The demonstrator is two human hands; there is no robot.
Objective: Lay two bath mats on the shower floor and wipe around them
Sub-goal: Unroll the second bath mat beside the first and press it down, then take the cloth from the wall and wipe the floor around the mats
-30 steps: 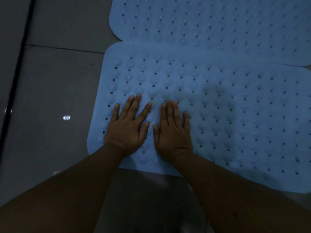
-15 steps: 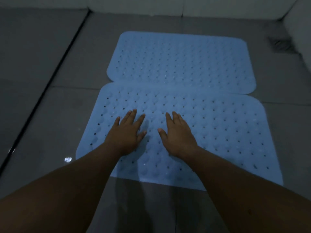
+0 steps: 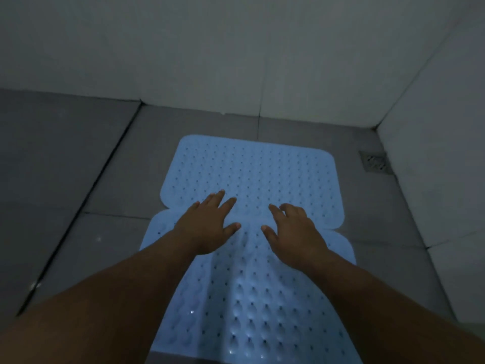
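Note:
Two light blue bath mats with holes and bumps lie flat on the grey tiled shower floor, edge to edge. The far mat [image 3: 262, 174] sits towards the back wall; the near mat [image 3: 252, 298] runs down to the bottom of the view. My left hand [image 3: 207, 227] is over the seam between them, fingers spread, palm down. To its right, my right hand [image 3: 291, 232] hovers at the same seam with its fingers apart and slightly curled. Neither hand holds anything. My forearms hide parts of the near mat.
A square metal floor drain [image 3: 375, 162] lies at the right, close to the side wall [image 3: 441, 153]. The pale back wall [image 3: 236, 61] stands just beyond the far mat. A dark groove [image 3: 86, 198] crosses the floor on the left. Bare grey tiles surround the mats.
The view has lifted from the near mat towards the walls. Both hands have moved forward from the near mat's middle to the seam and have come up off the surface.

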